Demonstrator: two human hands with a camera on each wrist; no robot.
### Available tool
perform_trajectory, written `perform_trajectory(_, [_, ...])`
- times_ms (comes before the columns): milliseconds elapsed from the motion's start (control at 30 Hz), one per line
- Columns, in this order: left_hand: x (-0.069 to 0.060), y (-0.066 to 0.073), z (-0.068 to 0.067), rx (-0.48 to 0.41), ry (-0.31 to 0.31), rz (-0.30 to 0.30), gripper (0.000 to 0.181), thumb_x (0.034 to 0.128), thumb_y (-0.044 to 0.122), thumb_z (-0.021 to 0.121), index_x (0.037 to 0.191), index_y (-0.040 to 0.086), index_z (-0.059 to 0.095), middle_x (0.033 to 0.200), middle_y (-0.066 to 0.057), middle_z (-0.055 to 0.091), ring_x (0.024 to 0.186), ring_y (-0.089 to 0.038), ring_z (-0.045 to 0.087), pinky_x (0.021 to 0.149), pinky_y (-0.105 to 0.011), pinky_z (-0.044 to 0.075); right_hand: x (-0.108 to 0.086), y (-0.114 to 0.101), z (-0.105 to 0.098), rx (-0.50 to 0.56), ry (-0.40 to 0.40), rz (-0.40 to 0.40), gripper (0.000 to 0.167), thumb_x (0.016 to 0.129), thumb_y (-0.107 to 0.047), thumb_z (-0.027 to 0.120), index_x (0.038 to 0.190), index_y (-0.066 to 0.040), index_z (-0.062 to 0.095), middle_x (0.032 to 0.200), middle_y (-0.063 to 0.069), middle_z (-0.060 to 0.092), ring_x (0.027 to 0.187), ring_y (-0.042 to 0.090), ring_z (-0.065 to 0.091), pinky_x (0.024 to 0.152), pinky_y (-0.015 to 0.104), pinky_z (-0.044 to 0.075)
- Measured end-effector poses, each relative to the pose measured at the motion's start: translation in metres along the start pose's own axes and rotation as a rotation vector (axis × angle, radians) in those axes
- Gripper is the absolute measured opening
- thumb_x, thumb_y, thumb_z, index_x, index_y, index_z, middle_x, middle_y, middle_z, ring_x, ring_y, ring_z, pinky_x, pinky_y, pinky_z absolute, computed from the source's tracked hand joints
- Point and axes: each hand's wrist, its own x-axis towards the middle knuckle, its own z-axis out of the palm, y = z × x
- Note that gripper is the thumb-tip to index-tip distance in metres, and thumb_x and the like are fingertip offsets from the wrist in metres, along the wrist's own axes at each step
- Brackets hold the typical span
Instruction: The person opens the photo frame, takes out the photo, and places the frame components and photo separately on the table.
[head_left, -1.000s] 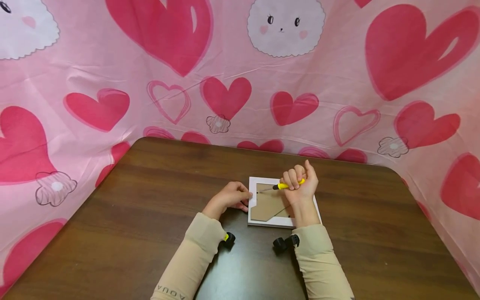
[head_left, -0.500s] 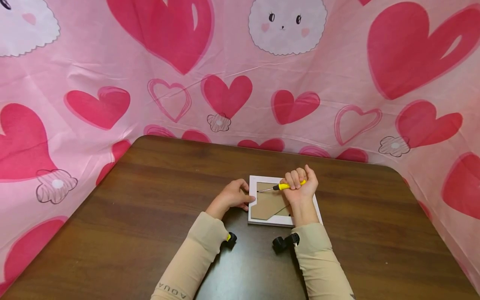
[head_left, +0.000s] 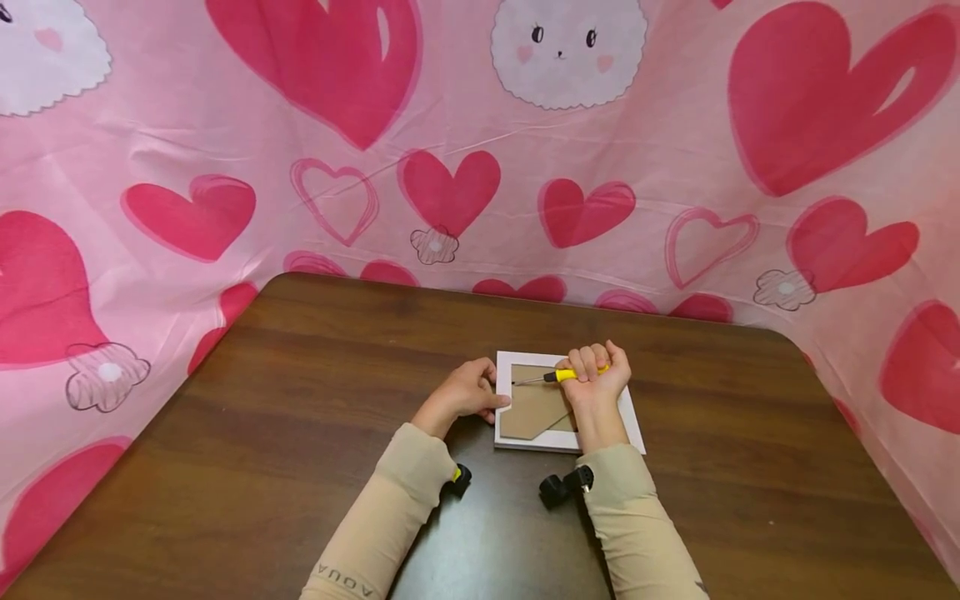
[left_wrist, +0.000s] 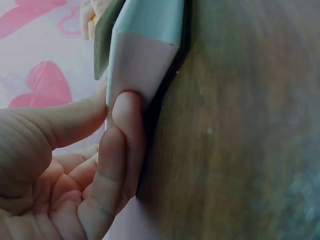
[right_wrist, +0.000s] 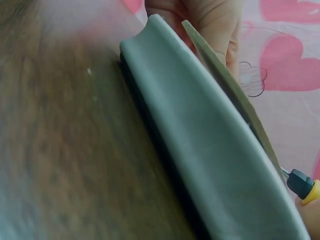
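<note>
A white picture frame lies face down on the table, its brown backing board showing. My left hand pinches the frame's left side, the thumb on top and fingers against the outer edge; the left wrist view shows this hand close up. In my right hand I grip a yellow and black screwdriver, fingers curled round its handle. Its thin shaft points left, the tip near a small dark tab at the backing's left edge. In the right wrist view, the screwdriver shows only partly beyond the frame.
The dark wooden table extends around the frame. A pink cloth with hearts hangs behind it. Black wrist cameras sit on the inner sides of both sleeves.
My left thumb has shifted onto the frame's left rim, slightly nearer the front. The right hand has lowered slightly with the screwdriver, whose tip stays near the left tab.
</note>
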Motion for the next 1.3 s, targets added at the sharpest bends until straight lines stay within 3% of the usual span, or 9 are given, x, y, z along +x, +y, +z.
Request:
perform_trajectory(300, [0.003,-0.003,0.007,-0.039,-0.044,0.033,0.03,0.087,0.004,0.074,0.1,-0.001,0.048,0.058,-0.002,0.054,0.046,-0.011,0.057,0.053,-0.021,0.048,-0.004,-0.001,0.0,0.062,0.03,-0.07,0.066,0.105,-0.034,0.026,0.044,-0.011,0.028,0.037,0.002,0.025,0.038,0.014,0.012,0.056,0.024,0.008])
perform_trajectory(467, [0.002,-0.003,0.007,-0.021,-0.023,0.028,0.03,0.0869,0.004,0.075,0.1,0.0,0.048,0.059,-0.002,0.054,0.045,-0.011,0.056,0.053,-0.021,0.047,-0.005,0.003,-0.003,0.084,0.056,-0.083,0.065,0.105,-0.034,0.026,0.044,-0.011,0.027,0.037,0.002,0.024,0.038,0.015,0.011,0.057,0.024,0.008])
perform_trajectory(600, [0.0,-0.004,0.005,-0.006,-0.012,0.019,0.03,0.0869,0.005,0.075,0.1,0.0,0.048,0.058,-0.002,0.053,0.045,-0.011,0.055,0.053,-0.022,0.047,-0.006,0.009,-0.002,0.033,0.021,-0.103,0.064,0.105,-0.031,0.027,0.044,-0.011,0.028,0.036,0.002,0.027,0.037,0.015,0.014,0.054,0.025,0.01])
perform_trajectory(733, [-0.001,-0.003,0.003,0.009,-0.008,0.013,0.03,0.0871,0.006,0.075,0.1,0.0,0.048,0.058,-0.002,0.054,0.046,-0.011,0.056,0.054,-0.021,0.045,-0.01,0.016,0.008,-0.137,-0.041,-0.144,0.063,0.105,-0.029,0.026,0.045,-0.013,0.029,0.036,0.0,0.027,0.038,0.014,0.013,0.051,0.026,0.013])
perform_trajectory(967, [-0.001,-0.002,0.0,0.007,-0.003,0.015,0.031,0.0867,0.005,0.075,0.1,-0.001,0.048,0.058,-0.002,0.054,0.045,-0.011,0.056,0.053,-0.021,0.047,-0.014,0.035,0.032,-0.542,-0.187,-0.244,0.056,0.105,-0.025,0.022,0.05,-0.015,0.025,0.038,-0.006,0.025,0.039,0.012,0.012,0.051,0.028,0.014])
perform_trajectory(1167, [0.0,-0.002,0.0,0.0,0.003,0.016,0.03,0.0869,0.005,0.075,0.099,-0.001,0.048,0.058,-0.002,0.053,0.045,-0.01,0.055,0.051,-0.021,0.046,-0.011,0.046,0.043,-0.631,-0.261,-0.304,0.057,0.105,-0.017,0.025,0.048,-0.015,0.028,0.039,-0.008,0.025,0.037,0.009,0.013,0.045,0.027,0.005])
perform_trajectory(1300, [0.0,-0.001,0.001,0.0,0.009,0.019,0.03,0.087,0.004,0.075,0.098,-0.001,0.048,0.058,-0.002,0.053,0.045,-0.01,0.055,0.051,-0.021,0.045,-0.009,0.053,0.05,-0.697,-0.282,-0.326,0.057,0.105,-0.015,0.026,0.048,-0.015,0.028,0.04,-0.01,0.025,0.035,0.005,0.016,0.041,0.024,0.007])
